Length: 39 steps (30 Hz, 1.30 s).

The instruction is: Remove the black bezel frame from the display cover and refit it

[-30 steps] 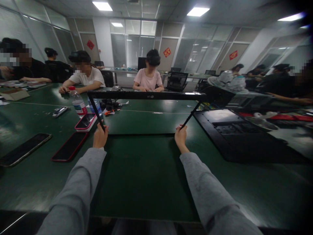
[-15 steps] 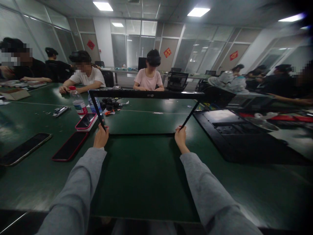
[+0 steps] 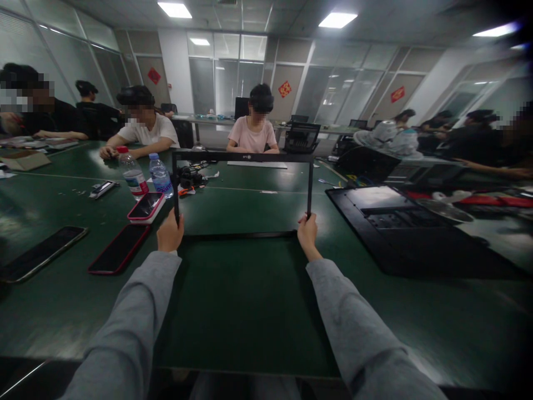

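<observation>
A thin black screen bezel [image 3: 245,158] with a small light logo on its far bar is held up between my two hands over the green table [image 3: 250,311]. My left hand [image 3: 170,232] is closed around its left side, low near the corner. On the opposite side, my right hand [image 3: 307,236] grips the bezel in the same way. The opening of the bezel is bare, and the table shows through it. Beside my left hand lie a phone in a pink-edged case [image 3: 146,206] and a dark phone with a red edge [image 3: 119,250].
A large black laptop part [image 3: 416,233] lies on the right. Two plastic bottles, one with a red cap [image 3: 133,175] and one with a blue cap [image 3: 160,176], stand at left. Another phone [image 3: 44,253] lies far left. Black cables [image 3: 191,176] lie beyond. Several people sit around.
The bezel has tilted: its far bar looks narrower and its sides now stand nearly upright. The near bar sits slightly lower. Both hands keep their hold and have barely moved.
</observation>
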### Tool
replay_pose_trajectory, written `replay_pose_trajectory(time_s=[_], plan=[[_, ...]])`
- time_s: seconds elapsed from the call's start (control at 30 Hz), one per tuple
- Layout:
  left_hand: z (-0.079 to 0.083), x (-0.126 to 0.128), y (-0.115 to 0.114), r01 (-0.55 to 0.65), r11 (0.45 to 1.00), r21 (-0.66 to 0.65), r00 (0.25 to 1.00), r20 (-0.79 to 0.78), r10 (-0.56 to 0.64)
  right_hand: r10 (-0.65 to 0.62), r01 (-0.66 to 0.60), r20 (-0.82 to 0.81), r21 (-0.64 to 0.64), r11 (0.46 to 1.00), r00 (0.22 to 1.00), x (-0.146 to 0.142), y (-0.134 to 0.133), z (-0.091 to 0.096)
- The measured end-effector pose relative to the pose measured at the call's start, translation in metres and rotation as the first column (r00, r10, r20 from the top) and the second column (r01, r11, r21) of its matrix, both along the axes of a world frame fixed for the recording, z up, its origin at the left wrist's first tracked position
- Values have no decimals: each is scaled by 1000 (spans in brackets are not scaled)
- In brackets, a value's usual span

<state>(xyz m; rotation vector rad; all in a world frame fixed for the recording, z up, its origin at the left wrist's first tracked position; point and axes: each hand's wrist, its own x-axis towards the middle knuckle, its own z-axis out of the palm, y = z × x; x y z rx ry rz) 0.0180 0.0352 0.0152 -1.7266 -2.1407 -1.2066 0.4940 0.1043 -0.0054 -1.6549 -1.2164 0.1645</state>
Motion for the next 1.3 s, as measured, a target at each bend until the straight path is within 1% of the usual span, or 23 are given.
replay_pose_trajectory(time_s=[0.07, 0.1, 0.13, 0.2, 0.3, 0.43, 0.57, 0.9, 1.17, 1.3], plan=[[0, 0, -1, -8, 998, 57, 1000, -22, 9, 1, -1, 43, -2, 1000, 999, 1, 0, -1], [0, -1, -2, -20, 998, 58, 999, -29, 22, 6, -6, 61, -5, 1000, 998, 1, 0, -2], [1, -1, -3, -38, 999, 34, 999, -36, 39, 13, -12, 75, -10, 1000, 997, 2, 0, -3], [3, -1, -4, -78, 995, -65, 995, -61, 74, 29, -26, 89, -38, 999, 996, 3, 0, -4], [5, -1, -5, -110, 973, -201, 990, -106, 90, 17, -5, 91, -126, 992, 996, 4, 1, -4], [4, -3, -2, -116, 951, -286, 991, -102, 90, -9, 30, 90, -233, 972, 996, 4, 1, -1], [0, -7, 1, -104, 931, -349, 993, -92, 77, -20, 45, 88, -288, 957, 996, 4, 0, 1], [-4, -10, 5, -97, 911, -402, 993, -100, 62, -6, 31, 90, -281, 959, 996, 5, 1, 0], [-1, -9, 3, -96, 895, -436, 994, -84, 65, 2, 29, 111, -270, 962, 994, 5, 0, 0], [-2, -9, 4, -94, 898, -430, 993, -101, 55, -4, 37, 121, -273, 961, 993, 4, -1, 2]])
